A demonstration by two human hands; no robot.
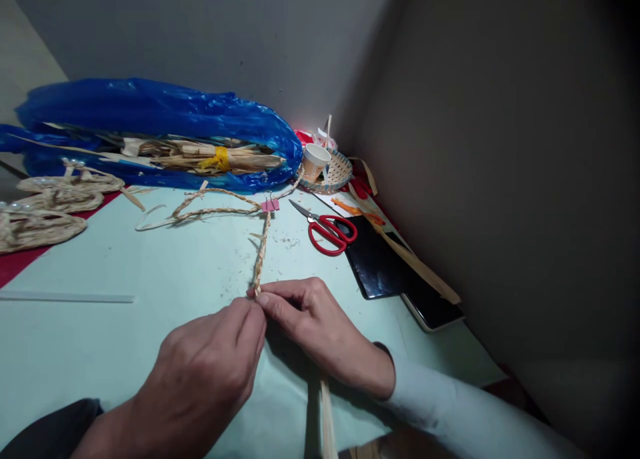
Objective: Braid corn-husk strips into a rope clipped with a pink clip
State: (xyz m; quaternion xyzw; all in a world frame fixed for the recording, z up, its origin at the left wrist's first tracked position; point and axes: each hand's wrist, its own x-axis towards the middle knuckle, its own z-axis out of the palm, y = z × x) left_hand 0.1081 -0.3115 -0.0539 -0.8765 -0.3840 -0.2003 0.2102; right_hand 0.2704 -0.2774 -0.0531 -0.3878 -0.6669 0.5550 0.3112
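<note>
A braided straw cord [261,252] runs down the middle of the table toward me, its far part gripped by a pink binder clip [271,205]. At its near end my right hand [320,329] pinches the braid between thumb and forefinger. Right beside it, my left hand [215,362] is closed at the same end, fingers curled, touching the right fingertips. What lies inside the left fingers is mostly hidden. Beyond the clip, more thin braid [217,211] loops to the left. A loose pale straw strip [327,419] hangs below my right wrist.
Red-handled scissors [326,235] and two dark phone-like devices [373,262] lie at right. A blue plastic bag [150,99] holds tied straw [180,155] at the back, by a paper cup [316,160] and woven basket [341,172]. Woven straw soles [45,222] lie left, near a white strip [67,297].
</note>
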